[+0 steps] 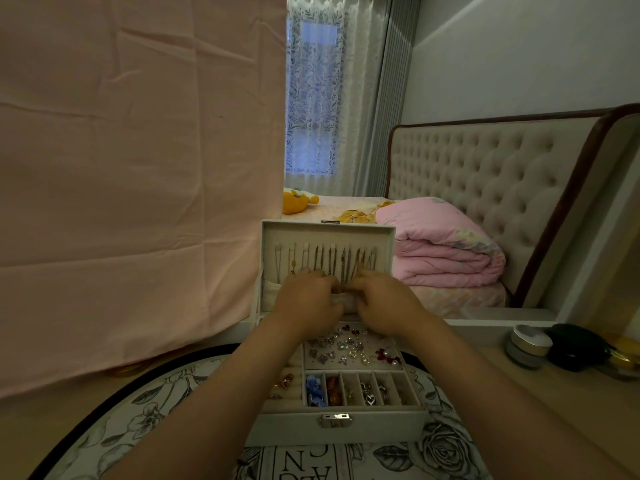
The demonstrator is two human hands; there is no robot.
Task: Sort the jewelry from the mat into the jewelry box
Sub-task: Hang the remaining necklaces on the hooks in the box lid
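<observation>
While the pale grey fabric-lined jewelry box sits open on the round mat with a black-and-white rose print, all the jewelry I can see is inside it. Thin gold and dark chain necklaces hang in a row on the upright lid, running down toward a gathered fabric pocket at the lid's bottom.

Both hands are right at that pocket. The left hand and right hand are side by side, nearly touching, fingers bent in over the pocket's rim. Honestly can't tell if they're pinching the pocket edge, a chain end, or nothing, since the fingertips are hidden.

In the tray below, small sparkly stud earrings are stuck across a perforated panel. In front of that is a row of narrow slots: a blue flower piece in the leftmost, an amber-coloured piece next to it. A silver metal clasp is on the front wall.

The mat lies on a light wooden tabletop. To the right are a round silver-lidded jar and a black rounded case, touching. A big pink cloth sheet hangs on the left. Behind: a beige tufted headboard, a folded pink quilt and a yellow plush toy.
</observation>
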